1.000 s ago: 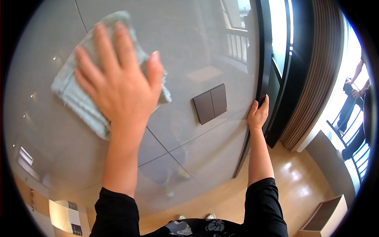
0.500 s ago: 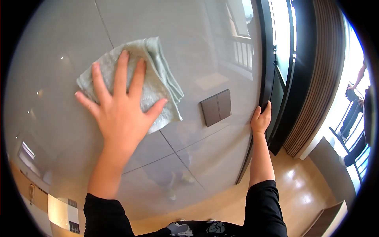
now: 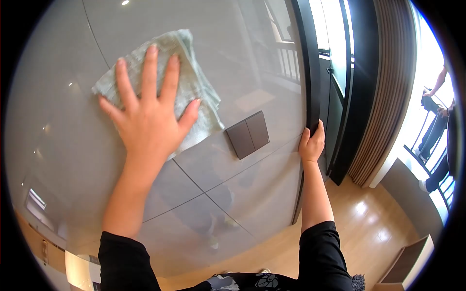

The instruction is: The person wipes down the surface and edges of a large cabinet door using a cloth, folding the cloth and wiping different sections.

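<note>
A pale green cloth [image 3: 196, 92] lies flat against the glossy grey tiled wall [image 3: 233, 58]. My left hand [image 3: 150, 114] presses on it with fingers spread, the cloth showing between and beyond them. To the right of the cloth is a dark double switch plate [image 3: 248, 135] on the wall. My right hand [image 3: 312, 142] is wrapped round the dark edge of the door frame [image 3: 311, 72] at the wall's right end, its thumb on the wall side.
Right of the frame hangs a brown pleated curtain [image 3: 388, 97]. Beyond it, another person [image 3: 434, 131] is by a railing [image 3: 424, 165]. An open box-like piece [image 3: 407, 264] stands on the wooden floor [image 3: 359, 228] at lower right.
My left hand and the cloth first moved down and right over the wall, then slightly up, fingers spreading wider. My right hand stays on the frame edge. The view has shifted a little.
</note>
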The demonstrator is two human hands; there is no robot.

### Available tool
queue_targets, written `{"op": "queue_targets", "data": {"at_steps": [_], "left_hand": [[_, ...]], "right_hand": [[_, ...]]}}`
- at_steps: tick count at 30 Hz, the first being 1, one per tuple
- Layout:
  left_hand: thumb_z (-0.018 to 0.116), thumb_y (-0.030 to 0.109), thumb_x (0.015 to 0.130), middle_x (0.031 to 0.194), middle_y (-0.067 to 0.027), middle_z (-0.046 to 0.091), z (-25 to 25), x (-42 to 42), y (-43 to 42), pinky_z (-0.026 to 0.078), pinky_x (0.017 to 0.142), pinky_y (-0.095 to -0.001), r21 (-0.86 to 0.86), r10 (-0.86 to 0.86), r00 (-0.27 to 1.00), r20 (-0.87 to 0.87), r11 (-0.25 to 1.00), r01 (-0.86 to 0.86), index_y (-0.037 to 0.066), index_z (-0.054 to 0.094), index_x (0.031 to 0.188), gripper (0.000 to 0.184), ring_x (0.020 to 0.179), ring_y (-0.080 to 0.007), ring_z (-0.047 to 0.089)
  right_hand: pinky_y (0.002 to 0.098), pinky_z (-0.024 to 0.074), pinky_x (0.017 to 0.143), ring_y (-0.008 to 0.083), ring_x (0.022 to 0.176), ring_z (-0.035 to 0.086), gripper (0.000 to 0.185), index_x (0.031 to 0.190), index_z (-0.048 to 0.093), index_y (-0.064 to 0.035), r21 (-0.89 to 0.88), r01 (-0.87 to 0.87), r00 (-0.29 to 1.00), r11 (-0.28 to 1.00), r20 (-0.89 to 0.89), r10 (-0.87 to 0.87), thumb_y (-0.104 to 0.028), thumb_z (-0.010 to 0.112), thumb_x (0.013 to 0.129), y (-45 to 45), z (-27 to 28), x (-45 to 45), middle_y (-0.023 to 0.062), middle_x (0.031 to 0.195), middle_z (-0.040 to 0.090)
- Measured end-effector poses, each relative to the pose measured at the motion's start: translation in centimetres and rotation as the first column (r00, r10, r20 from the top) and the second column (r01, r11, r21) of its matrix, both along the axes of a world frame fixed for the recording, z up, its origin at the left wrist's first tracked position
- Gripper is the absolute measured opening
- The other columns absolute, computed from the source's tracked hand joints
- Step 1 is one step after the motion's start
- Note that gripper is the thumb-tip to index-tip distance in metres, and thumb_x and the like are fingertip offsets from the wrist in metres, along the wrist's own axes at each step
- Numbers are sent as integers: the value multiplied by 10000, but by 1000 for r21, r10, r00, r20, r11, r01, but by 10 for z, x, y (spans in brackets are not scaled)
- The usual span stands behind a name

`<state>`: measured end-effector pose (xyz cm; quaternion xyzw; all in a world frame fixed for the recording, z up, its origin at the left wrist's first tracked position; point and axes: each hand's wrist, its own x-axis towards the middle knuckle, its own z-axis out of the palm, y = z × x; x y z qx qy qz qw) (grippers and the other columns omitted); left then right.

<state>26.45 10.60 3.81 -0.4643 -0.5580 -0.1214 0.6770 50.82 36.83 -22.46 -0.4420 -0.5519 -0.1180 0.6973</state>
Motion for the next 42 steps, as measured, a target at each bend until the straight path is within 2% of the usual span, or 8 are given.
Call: {"op": "queue_targets", "data": {"at_steps": [9, 18, 25, 32, 35, 37, 41, 42], "left_hand": [[582, 592, 865, 1571, 11, 358, 47, 57, 75, 290, 951, -760, -23, -165, 983, -83, 986, 164, 269, 498, 1448, 672, 1414, -407, 318], [528, 616, 895, 1600, -44, 319, 38, 113, 139, 222, 1038, -759, -332, -250, 946, -204, 927, 173, 218, 443, 1500, 729, 1477, -357, 227], [493, 514, 953, 1592, -11, 335, 55, 113, 152, 189, 1071, -743, -252, -300, 936, -182, 935, 251, 196, 447, 1495, 631, 1490, -305, 218], [517, 444, 946, 1506, 24, 459, 128, 95, 141, 220, 1098, -685, 5, -339, 918, -205, 938, 347, 166, 536, 1424, 554, 1435, -260, 325], [571, 367, 900, 1408, -99, 548, 165, 84, 109, 289, 1100, -629, 66, -429, 882, -193, 892, 448, 77, 590, 1346, 533, 1361, -320, 435], [538, 368, 929, 1430, -86, 530, 174, 86, 98, 250, 1106, -669, 95, -379, 916, -134, 915, 392, 74, 562, 1370, 530, 1387, -311, 408], [530, 363, 939, 1422, -84, 533, 169, 90, 98, 242, 1108, -678, 59, -354, 929, -109, 930, 362, 70, 569, 1352, 508, 1395, -302, 398], [532, 365, 938, 1411, -79, 541, 170, 92, 99, 246, 1103, -678, -23, -432, 901, 48, 901, 433, 70, 580, 1339, 501, 1385, -299, 407]], "right_hand": [[457, 501, 868, 405, 1053, 593, 511, 1383, 458, -21, 1, -9, 1000, 1000, 1, 9, -270, 559, 948, 1, 2, 2, 198, 1182, 616], [469, 495, 882, 420, 1071, 589, 524, 1387, 457, -24, -30, -5, 1000, 1000, -22, 4, -295, 554, 948, 4, 2, 1, 205, 1194, 613], [477, 490, 886, 427, 1068, 585, 516, 1385, 455, -20, -47, 21, 1000, 999, -16, -21, -303, 530, 961, 7, 0, 2, 213, 1190, 607], [475, 488, 892, 436, 1082, 581, 519, 1382, 456, -7, -47, 15, 1000, 999, -19, -16, -325, 511, 975, 8, -1, 2, 224, 1210, 602], [472, 488, 896, 437, 1085, 582, 522, 1383, 456, -2, -37, 30, 999, 999, -10, -30, -328, 510, 977, 11, -3, 2, 231, 1212, 601], [470, 488, 900, 436, 1087, 584, 523, 1383, 456, -1, -25, 34, 999, 999, -6, -34, -327, 512, 979, 13, -3, 3, 234, 1214, 601], [465, 486, 909, 434, 1094, 583, 522, 1386, 459, -3, -50, 12, 1000, 999, -17, -13, -327, 517, 980, 10, -4, 2, 236, 1225, 599], [464, 485, 912, 434, 1097, 583, 522, 1387, 459, -4, -57, 11, 1000, 998, -23, -12, -327, 519, 981, 10, -2, 3, 236, 1228, 598]]}}
